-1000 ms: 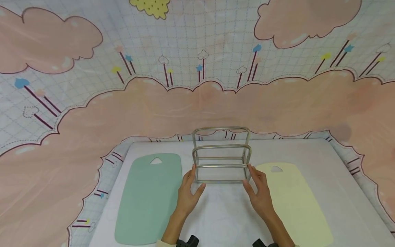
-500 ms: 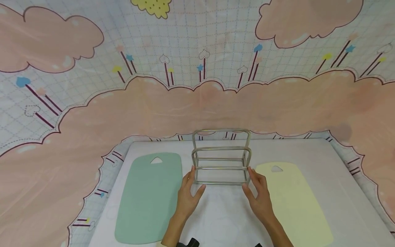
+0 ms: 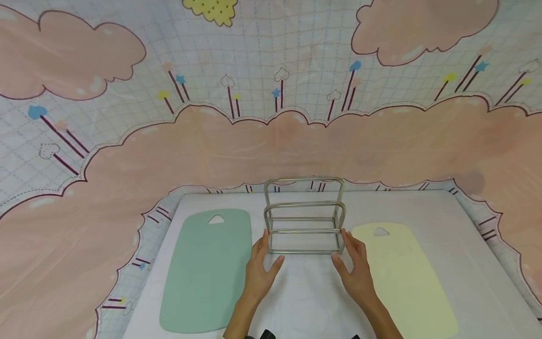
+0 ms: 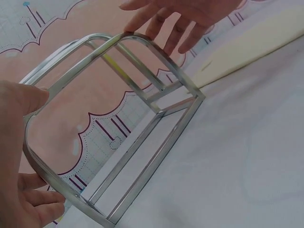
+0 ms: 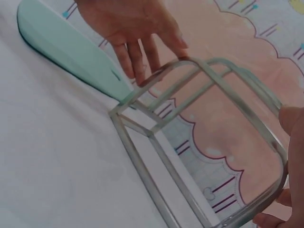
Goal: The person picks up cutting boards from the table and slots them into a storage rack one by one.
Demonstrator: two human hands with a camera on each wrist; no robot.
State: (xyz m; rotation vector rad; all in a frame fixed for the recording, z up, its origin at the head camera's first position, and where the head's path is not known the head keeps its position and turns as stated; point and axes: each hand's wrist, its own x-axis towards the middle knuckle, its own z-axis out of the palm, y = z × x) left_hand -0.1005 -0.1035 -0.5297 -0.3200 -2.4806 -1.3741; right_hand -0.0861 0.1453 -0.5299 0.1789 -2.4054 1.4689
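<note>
A metal rack of bent silver-toned rods, with two rounded upright loops, stands on the white tabletop. My left hand lies against the rack's left side, fingers extended along it and thumb spread away in front. On the other side my right hand mirrors this, fingertips at the side rods and thumb apart. In the left wrist view, the near loop of the rack fills the middle, with the left thumb overlapping its top bar. No board stands in the rack.
A green cutting board with a hanging hole lies flat to the left. To the right lies a pale yellow cutting board. Behind the white table spreads a cloud-patterned cloth.
The rack has shifted very slightly towards me with both hands at its sides, mostly over the first half second. The boards have stayed where they were.
</note>
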